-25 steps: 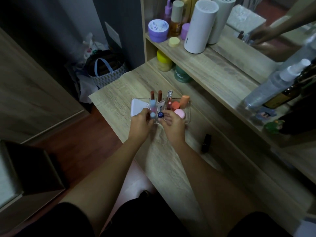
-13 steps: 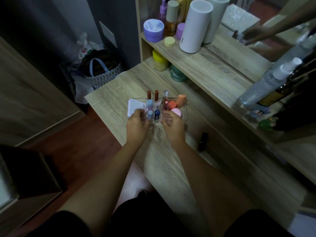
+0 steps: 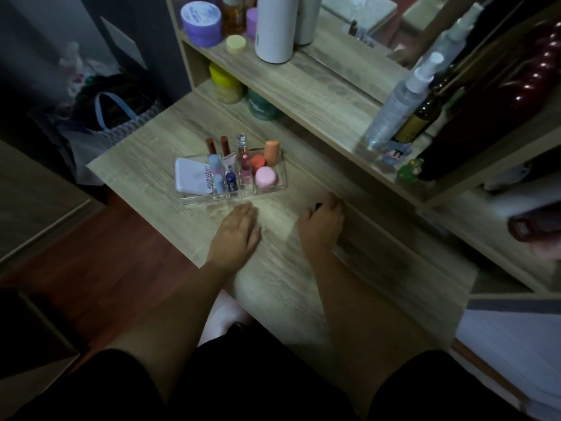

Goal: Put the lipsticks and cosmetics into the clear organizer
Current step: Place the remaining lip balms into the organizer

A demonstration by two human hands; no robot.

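Note:
The clear organizer (image 3: 283, 186) stands on the wooden desk (image 3: 282, 287). It holds a white compact (image 3: 191, 177), two dark red lipsticks (image 3: 211, 145), a blue lip balm (image 3: 231, 181), a gloss tube (image 3: 243, 154), an orange tube (image 3: 271, 150) and a pink round jar (image 3: 266, 176). My left hand (image 3: 236, 230) lies flat on the desk just in front of the organizer and holds nothing. My right hand (image 3: 322, 224) is further right, fingers curled over a black lipstick tube (image 3: 318, 205), which is mostly hidden.
A raised shelf behind the desk carries a purple jar (image 3: 202, 22), a white cylinder (image 3: 274, 28) and a spray bottle (image 3: 394, 107). A yellow jar (image 3: 226, 83) and a green jar (image 3: 261, 107) sit under it. A woven bag (image 3: 115, 117) lies on the floor at left.
Both hands have left the organizer. The left one drew back onto the desk; the right one moved right onto the black lipstick tube. The camera shifted closer.

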